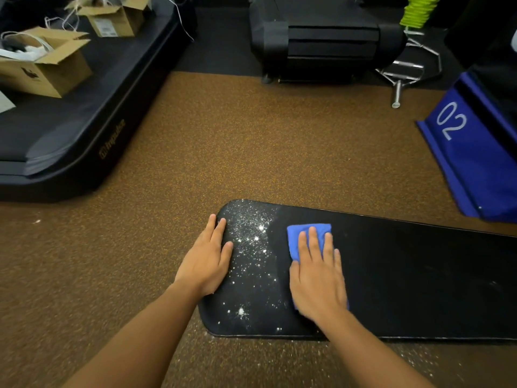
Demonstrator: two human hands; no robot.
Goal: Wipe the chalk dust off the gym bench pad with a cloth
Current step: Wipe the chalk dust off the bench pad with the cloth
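My right hand [317, 278] lies flat on the cloth [305, 239]; dust [251, 247] sits at 9 o'clock, by my flat left hand [208, 259].

One camera only, worn on the person's head, looking forward and steeply down. It sits close above the bench pad [391, 275], which fills the lower right, with both forearms entering from the bottom edge. Farther gym floor [223, 141] stretches ahead; the wide lens probably bends the edges.

My left hand [205, 257] rests on the bench pad [405, 275] at lower centre; my right hand [317, 271], just right of the chalk dust [253, 247], presses the cloth [305, 233].
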